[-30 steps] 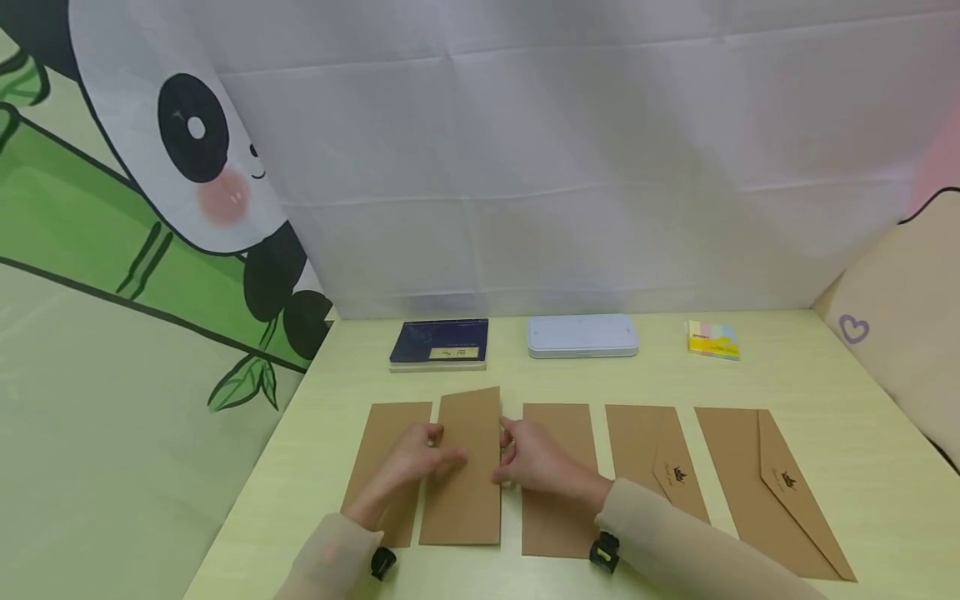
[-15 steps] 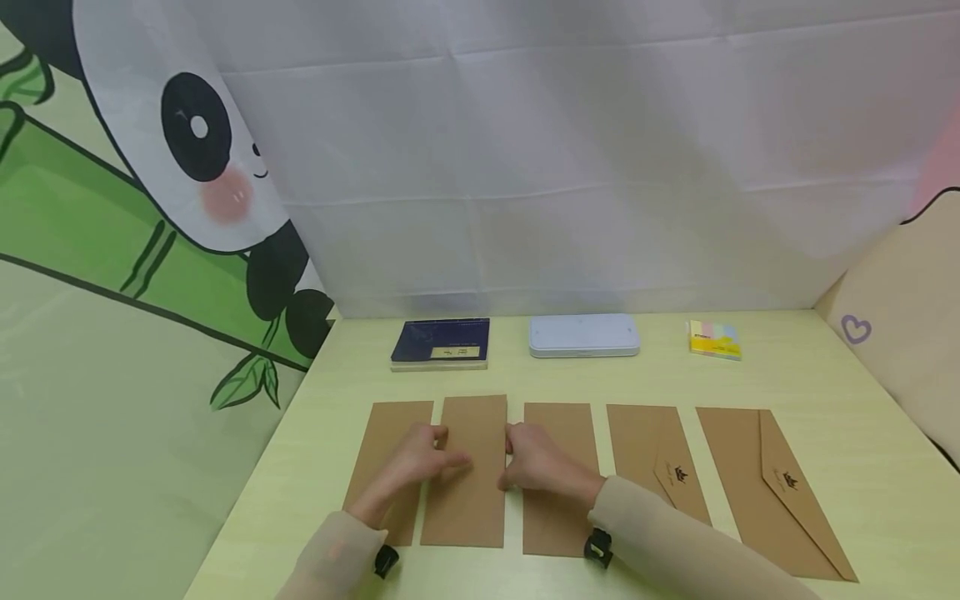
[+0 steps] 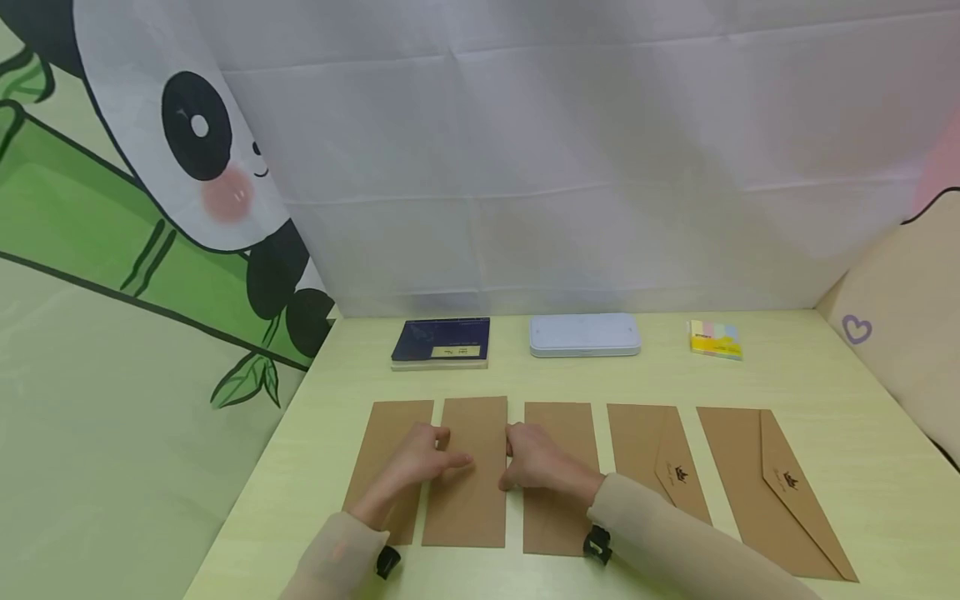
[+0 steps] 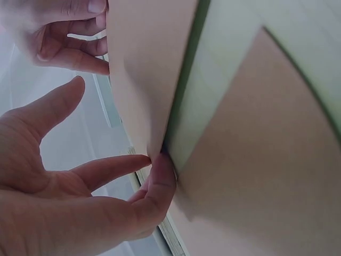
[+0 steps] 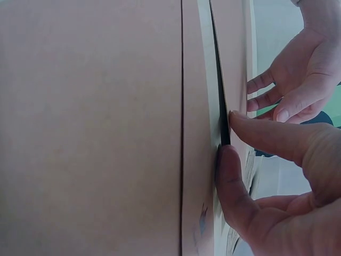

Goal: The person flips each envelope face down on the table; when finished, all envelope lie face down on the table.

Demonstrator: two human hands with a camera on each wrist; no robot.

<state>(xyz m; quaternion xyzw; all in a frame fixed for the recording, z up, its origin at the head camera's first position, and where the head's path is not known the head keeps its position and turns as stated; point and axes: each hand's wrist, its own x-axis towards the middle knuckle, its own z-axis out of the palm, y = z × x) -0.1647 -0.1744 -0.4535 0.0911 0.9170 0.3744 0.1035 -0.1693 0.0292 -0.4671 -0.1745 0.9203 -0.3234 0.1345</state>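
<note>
Several brown paper envelopes lie in a row on the table. In the head view both hands are at the second envelope from the left [image 3: 468, 508], which has its plain side up. My right hand [image 3: 542, 457] pinches its right edge between thumb and fingers; the right wrist view shows that edge [image 5: 228, 101] raised a little. My left hand [image 3: 411, 460] touches the left edge with its fingertips, the thumb apart from the paper. The leftmost envelope [image 3: 392, 423] lies partly under the left hand, and the middle envelope [image 3: 558, 418] partly under the right.
To the right lie two envelopes with their flaps up, the fourth envelope [image 3: 636, 442] and the rightmost envelope [image 3: 738, 475], each with a crown print. Behind the row are a dark blue notebook [image 3: 438, 337], a pale flat case [image 3: 585, 335] and a small yellow pack [image 3: 715, 340].
The second envelope's right side, tilted up a second ago, has come down nearly flat. My right hand moved slightly right with it; the left hand has stayed nearly still.
</note>
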